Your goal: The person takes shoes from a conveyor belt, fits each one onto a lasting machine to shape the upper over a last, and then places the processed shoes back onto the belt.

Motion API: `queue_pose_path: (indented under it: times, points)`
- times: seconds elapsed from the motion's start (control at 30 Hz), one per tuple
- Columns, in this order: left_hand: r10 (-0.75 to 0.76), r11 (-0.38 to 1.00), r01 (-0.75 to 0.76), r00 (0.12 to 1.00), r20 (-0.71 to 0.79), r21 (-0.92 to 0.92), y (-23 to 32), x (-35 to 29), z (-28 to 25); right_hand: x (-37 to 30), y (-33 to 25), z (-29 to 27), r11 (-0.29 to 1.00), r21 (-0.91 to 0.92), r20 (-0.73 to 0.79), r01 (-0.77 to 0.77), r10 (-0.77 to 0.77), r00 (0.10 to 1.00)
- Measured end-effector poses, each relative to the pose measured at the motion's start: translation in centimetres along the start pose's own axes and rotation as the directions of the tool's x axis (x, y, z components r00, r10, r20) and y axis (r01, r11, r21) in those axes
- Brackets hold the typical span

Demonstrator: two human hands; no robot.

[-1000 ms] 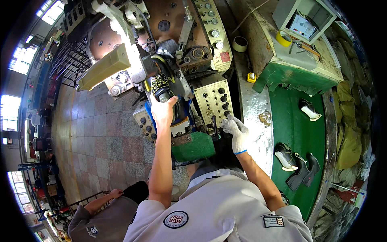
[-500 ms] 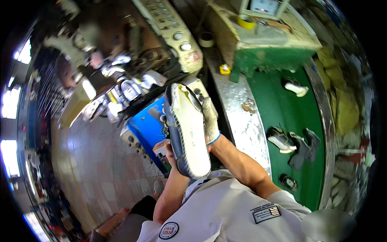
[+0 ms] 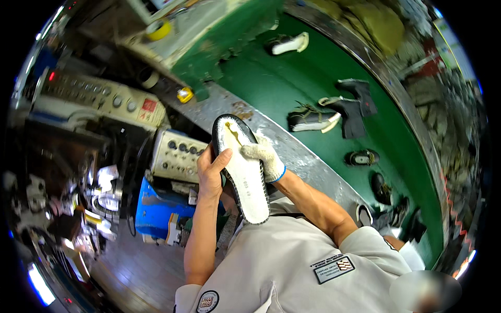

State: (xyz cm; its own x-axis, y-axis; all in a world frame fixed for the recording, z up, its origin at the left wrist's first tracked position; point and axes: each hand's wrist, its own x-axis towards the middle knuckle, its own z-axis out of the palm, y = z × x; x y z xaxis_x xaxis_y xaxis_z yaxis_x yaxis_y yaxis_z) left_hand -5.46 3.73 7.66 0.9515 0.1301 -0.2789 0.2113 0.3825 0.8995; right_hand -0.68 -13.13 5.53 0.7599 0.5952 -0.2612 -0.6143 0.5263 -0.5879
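Note:
A dark shoe upper (image 3: 244, 180) is held in front of me, its white stitched underside facing up and its toe pointing away. At the toe end of that underside is a yellowish gap. My bare left hand (image 3: 211, 171) grips the shoe's left edge, the thumb lying over the white surface. My right hand (image 3: 265, 156), in a pale knit glove with a blue cuff, clasps the right edge with its thumb on top. The fingers beneath the shoe are hidden.
A green-topped bench (image 3: 318, 151) on the right carries several shoes, including a dark shoe (image 3: 311, 119), and black boot-like pieces (image 3: 355, 112). A metal ledge (image 3: 292, 151) edges it. Left are a control panel (image 3: 99, 96), a blue machine (image 3: 156, 211) and yellow tape (image 3: 158, 30).
My view has swung toward the green bench on the right. The shoe now shows its underside more squarely, and my left hand has moved up its edge with the thumb on top.

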Motion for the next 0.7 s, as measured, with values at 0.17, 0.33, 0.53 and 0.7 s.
queue_pose_path:
  times: [0.17, 0.33, 0.53, 0.7]
  points:
    - [-0.139, 0.987, 0.155, 0.949, 0.283, -0.036, -2.2, 3.9, 5.8, -3.4, -4.0, -5.1, 0.96, -0.12, -0.103, 0.253, -0.265, 0.959]
    - [-0.309, 0.944, 0.224, 0.858, 0.411, 0.242, -3.9, 8.5, 13.6, -7.5, -6.5, -9.5, 0.88, -0.338, -0.203, 0.333, -0.414, 0.888]
    - [-0.402, 0.887, 0.247, 0.829, 0.39, 0.389, -6.6, 10.2, 18.7, -9.1, -6.7, -13.8, 0.896, -0.263, -0.309, 0.356, -0.428, 0.849]
    - [-0.465, 0.88, 0.32, 0.73, 0.501, 0.351, -9.1, 13.0, 20.2, -10.0, -8.3, -16.4, 0.88, -0.238, -0.382, 0.411, -0.474, 0.793]
